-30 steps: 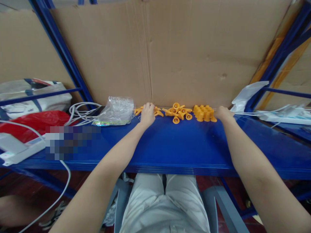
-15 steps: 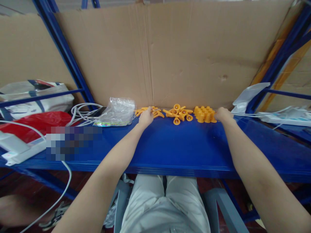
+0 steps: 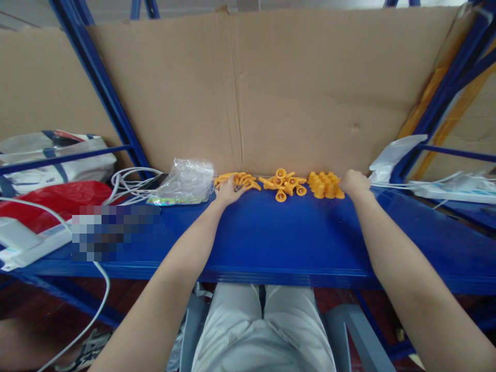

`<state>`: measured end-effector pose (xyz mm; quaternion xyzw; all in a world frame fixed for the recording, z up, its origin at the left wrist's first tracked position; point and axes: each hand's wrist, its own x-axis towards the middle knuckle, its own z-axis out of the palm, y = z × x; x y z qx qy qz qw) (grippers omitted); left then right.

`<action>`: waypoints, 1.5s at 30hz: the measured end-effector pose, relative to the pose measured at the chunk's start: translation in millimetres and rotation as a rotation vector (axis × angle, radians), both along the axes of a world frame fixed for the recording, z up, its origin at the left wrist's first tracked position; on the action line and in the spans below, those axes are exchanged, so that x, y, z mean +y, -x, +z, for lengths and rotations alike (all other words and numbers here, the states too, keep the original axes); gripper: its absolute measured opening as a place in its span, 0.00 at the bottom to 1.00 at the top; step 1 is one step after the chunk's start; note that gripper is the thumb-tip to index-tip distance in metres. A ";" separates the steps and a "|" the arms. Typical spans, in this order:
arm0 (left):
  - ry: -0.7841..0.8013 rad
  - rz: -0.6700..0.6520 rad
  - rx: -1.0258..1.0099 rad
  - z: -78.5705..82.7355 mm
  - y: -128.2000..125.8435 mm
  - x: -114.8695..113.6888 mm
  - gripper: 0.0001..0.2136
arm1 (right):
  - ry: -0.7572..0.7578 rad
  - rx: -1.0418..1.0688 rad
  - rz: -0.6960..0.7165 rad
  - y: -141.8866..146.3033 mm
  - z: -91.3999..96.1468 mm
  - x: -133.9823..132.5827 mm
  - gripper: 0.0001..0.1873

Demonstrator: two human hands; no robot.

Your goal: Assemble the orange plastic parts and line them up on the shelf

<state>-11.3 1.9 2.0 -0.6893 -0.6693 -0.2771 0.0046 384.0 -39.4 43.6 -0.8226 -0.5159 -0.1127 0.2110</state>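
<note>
Three heaps of small orange plastic parts lie along the back of the blue shelf (image 3: 271, 232): curved pieces (image 3: 242, 179), flared pieces (image 3: 284, 184) and upright stubby pieces (image 3: 323, 185). My left hand (image 3: 228, 191) rests at the front of the curved pieces, turned partly palm-up with its fingers curled round something small and dark. My right hand (image 3: 353, 182) sits curled like a fist against the right side of the upright pieces; its fingertips are hidden.
A crumpled clear plastic bag (image 3: 186, 180) and coiled white cables (image 3: 129, 181) lie left of the parts. Farther left are a red bag (image 3: 54, 199) and a white box (image 3: 23, 243). Cardboard (image 3: 271, 93) walls the back. White packets (image 3: 395, 152) sit at the right.
My left hand has drawn back a little from the curved pieces and rolled over, so its curled fingers and a small dark item now show. My right hand has stayed put.
</note>
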 end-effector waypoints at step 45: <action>0.083 0.154 0.020 -3.0 -2.9 0.1 0.28 | 0.155 -0.270 0.582 124.5 -11.8 -24.7 0.20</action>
